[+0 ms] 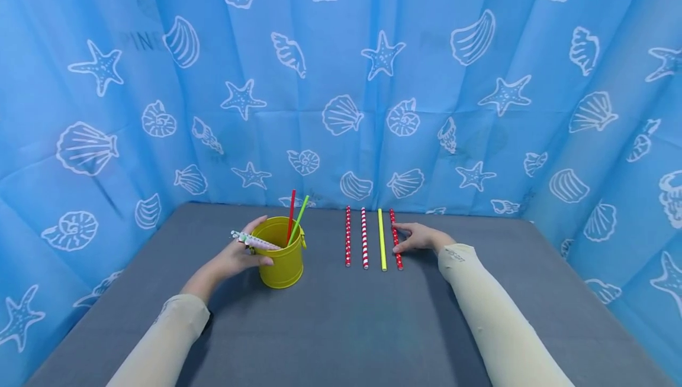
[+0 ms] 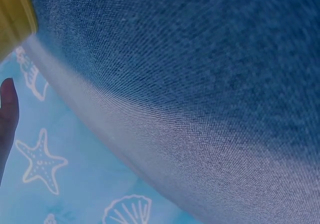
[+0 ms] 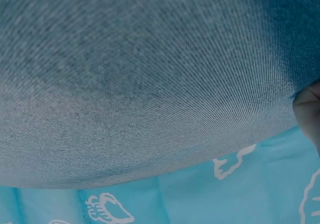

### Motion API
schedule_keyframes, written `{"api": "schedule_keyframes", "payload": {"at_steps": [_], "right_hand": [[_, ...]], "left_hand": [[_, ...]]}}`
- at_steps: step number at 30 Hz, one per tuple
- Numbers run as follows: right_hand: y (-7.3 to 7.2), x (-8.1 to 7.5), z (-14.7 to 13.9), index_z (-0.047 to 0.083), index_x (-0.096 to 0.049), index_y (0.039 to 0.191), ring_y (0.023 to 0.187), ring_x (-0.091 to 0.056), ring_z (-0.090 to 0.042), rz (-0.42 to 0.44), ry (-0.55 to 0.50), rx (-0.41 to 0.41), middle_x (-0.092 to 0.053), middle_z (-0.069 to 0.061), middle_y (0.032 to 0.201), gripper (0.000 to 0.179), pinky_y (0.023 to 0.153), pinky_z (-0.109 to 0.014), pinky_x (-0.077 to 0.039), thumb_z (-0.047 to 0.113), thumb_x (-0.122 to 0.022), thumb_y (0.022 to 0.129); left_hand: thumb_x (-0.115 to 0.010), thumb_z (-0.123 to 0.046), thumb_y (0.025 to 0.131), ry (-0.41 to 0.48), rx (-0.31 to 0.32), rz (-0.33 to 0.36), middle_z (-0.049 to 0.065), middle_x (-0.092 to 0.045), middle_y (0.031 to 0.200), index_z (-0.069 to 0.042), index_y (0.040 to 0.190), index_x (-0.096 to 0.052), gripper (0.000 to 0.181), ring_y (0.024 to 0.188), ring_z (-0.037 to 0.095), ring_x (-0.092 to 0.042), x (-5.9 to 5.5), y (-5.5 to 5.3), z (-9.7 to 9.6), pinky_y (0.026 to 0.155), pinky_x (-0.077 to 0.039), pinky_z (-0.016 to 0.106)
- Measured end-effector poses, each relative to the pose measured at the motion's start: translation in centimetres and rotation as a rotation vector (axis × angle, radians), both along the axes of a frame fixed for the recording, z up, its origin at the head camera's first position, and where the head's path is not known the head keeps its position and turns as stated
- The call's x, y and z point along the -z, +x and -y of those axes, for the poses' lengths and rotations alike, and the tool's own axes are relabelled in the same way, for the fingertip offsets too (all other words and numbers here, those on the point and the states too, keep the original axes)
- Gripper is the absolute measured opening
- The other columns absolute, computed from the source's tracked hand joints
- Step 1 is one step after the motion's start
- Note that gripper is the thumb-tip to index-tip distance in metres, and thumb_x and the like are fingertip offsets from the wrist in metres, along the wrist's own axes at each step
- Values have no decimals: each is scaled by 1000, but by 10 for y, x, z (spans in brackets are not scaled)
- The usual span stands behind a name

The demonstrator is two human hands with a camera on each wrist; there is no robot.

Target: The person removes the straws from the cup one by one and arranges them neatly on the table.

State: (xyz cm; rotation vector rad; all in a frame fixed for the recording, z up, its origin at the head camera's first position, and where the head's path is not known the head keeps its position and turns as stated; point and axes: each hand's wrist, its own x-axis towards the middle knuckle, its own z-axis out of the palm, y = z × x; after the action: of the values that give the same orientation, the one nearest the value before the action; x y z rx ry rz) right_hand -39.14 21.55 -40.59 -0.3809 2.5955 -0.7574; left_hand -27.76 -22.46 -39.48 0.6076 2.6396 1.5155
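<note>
In the head view my left hand (image 1: 242, 257) grips the left side of a yellow bucket (image 1: 282, 268), thumb across its front and fingers behind. A red straw (image 1: 291, 216) and a green straw (image 1: 299, 218) stand in the bucket. Pale patterned straws (image 1: 256, 240) lean out over its left rim, above the hand. My right hand (image 1: 418, 237) has its thumb and forefinger spread apart, fingertips at the rightmost straw, red with white dots (image 1: 399, 261). Both wrist views show only part of each hand; the bucket's edge appears in the left one.
Left of the right hand, a yellow straw (image 1: 382, 239), a red-and-white striped straw (image 1: 364, 239) and a red patterned straw (image 1: 348, 236) lie side by side on the grey table (image 1: 341, 328). A blue curtain (image 1: 341, 156) with white shells hangs behind the table and along its sides.
</note>
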Motion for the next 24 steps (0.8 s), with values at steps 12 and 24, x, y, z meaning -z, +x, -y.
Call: {"api": "schedule_keyframes", "payload": {"at_steps": [12,24], "right_hand": [[4,4,-2,9,-27,154,135,-32,-46,-12,-44,44,-27,-31,151,84,106,-55,-34,30,-74,87],[13,2,-6,1,-24,153,74,-46,-20,-30,-132,17,-49,-10,84,84,66,-32,-40,24,-73,88]], "left_hand": [[-76,-17,84,4,-2,8,29,-25,150,-3,153,-13,94,136,48,-22,-3,3,-1,107,-17,69],[-76,-18,85,-11,-7,-1,29,-30,147,-2,153,-14,93,135,47,-24,-3,3,-2,107,-20,69]]}}
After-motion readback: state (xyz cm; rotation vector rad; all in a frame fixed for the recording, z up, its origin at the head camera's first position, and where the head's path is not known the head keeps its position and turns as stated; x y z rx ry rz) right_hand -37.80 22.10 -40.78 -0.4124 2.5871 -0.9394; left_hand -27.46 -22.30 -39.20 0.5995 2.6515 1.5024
